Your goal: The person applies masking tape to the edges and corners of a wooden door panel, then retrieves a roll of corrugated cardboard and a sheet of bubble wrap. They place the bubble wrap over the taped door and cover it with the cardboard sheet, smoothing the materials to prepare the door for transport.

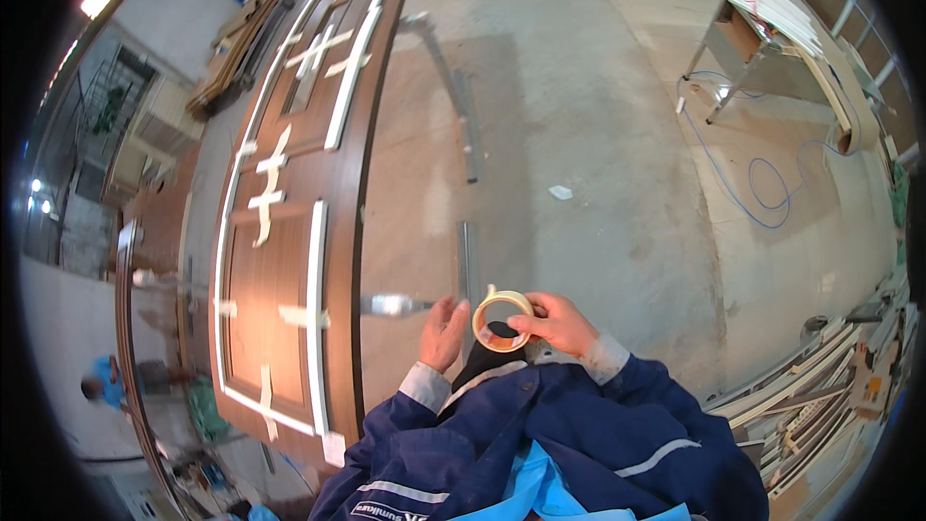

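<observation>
You've got one roll of masking tape up in front of your chest, and your right hand is pinching its rim, fingers curled round the far edge. Your left hand sits just beside the roll, fingers loosely open and together, thumb toward the tape; whether it touches the roll I can't tell. Both sleeves are dark blue with pale cuffs. To your left lies one brown wooden door flat on the concrete floor, with white strips framing its panels and several short pieces of tape across them, too many and too small to count surely. One blue cable loops over the floor at right, near one metal-legged table. Stacked pale mouldings lie at lower right.
</observation>
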`<state>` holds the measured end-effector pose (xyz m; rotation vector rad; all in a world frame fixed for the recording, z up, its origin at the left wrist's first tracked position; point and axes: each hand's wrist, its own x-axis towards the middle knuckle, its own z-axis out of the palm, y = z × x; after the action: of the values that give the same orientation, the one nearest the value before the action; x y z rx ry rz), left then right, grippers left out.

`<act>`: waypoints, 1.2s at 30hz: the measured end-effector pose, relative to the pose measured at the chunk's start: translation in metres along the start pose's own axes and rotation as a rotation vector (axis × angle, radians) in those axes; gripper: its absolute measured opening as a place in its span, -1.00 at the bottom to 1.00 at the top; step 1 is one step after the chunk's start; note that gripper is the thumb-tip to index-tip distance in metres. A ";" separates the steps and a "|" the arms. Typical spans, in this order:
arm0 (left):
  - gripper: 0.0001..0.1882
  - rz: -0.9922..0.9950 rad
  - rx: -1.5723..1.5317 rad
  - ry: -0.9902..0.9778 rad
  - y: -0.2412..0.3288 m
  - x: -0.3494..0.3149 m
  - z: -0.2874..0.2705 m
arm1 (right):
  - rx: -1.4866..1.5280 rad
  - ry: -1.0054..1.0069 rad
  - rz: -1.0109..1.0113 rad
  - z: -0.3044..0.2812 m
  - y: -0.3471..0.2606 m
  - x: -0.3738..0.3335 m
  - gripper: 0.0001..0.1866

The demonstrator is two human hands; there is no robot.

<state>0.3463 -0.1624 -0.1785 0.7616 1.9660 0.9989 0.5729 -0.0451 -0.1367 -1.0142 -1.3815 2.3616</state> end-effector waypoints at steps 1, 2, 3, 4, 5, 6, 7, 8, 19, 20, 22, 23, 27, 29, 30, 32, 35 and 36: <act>-0.39 0.126 0.233 0.056 0.002 0.024 0.006 | 0.025 0.075 0.047 -0.020 0.000 -0.001 -0.53; -0.36 0.206 0.461 0.108 0.000 0.050 0.005 | 0.070 0.177 0.064 -0.035 0.001 0.001 -0.53; -0.32 0.362 0.664 0.197 -0.005 0.077 0.005 | 0.219 0.205 0.096 -0.051 0.002 0.003 -0.52; -0.26 0.332 0.652 0.188 -0.014 0.108 0.006 | 0.342 0.250 0.154 -0.070 0.002 0.006 -0.52; -0.26 0.140 0.570 0.089 -0.028 0.141 0.009 | 0.464 0.300 0.210 -0.090 0.002 0.009 -0.51; -0.26 0.088 0.447 0.026 -0.047 0.170 0.009 | 0.546 0.302 0.214 -0.111 0.001 0.014 -0.50; -0.29 -0.022 0.463 -0.047 -0.070 0.196 0.009 | 0.564 0.301 0.204 -0.134 -0.001 0.023 -0.51; -0.36 -0.112 0.575 -0.176 -0.094 0.224 0.012 | 0.586 0.339 0.201 -0.156 -0.001 0.033 -0.51; -0.40 -0.092 1.279 -0.859 -0.089 0.452 0.153 | 0.212 1.023 0.156 -0.476 -0.087 0.079 -0.49; -0.40 -0.130 1.255 -0.821 -0.063 0.479 0.172 | 0.281 1.064 0.094 -0.498 -0.096 0.082 -0.51; -0.41 -0.166 1.047 -0.625 -0.006 0.531 0.219 | 0.352 1.217 0.088 -0.546 -0.117 0.091 -0.55; -0.41 -0.236 0.877 -0.487 0.027 0.559 0.245 | 0.454 1.247 0.072 -0.568 -0.126 0.100 -0.52; -0.41 0.053 0.631 -0.387 0.157 0.646 0.343 | 0.729 1.279 -0.013 -0.666 -0.163 0.142 -0.45; -0.41 0.086 0.605 -0.357 0.203 0.675 0.387 | 0.789 1.271 -0.073 -0.736 -0.188 0.165 -0.43; -0.41 0.098 0.620 -0.359 0.221 0.688 0.408 | 0.790 1.284 -0.106 -0.777 -0.202 0.176 -0.43; -0.40 0.068 0.694 -0.371 0.248 0.715 0.450 | 0.794 1.324 -0.175 -0.869 -0.232 0.197 -0.41; -0.43 0.117 1.266 -0.615 0.270 0.732 0.497 | 0.755 1.436 -0.296 -1.046 -0.297 0.219 -0.39; -0.48 -0.030 1.261 -0.713 0.275 0.732 0.503 | 0.745 1.529 -0.305 -1.100 -0.313 0.223 -0.39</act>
<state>0.4408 0.7323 -0.4105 1.4544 1.7445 -0.6525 1.0895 0.9816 -0.3262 -1.5368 -0.0300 0.9910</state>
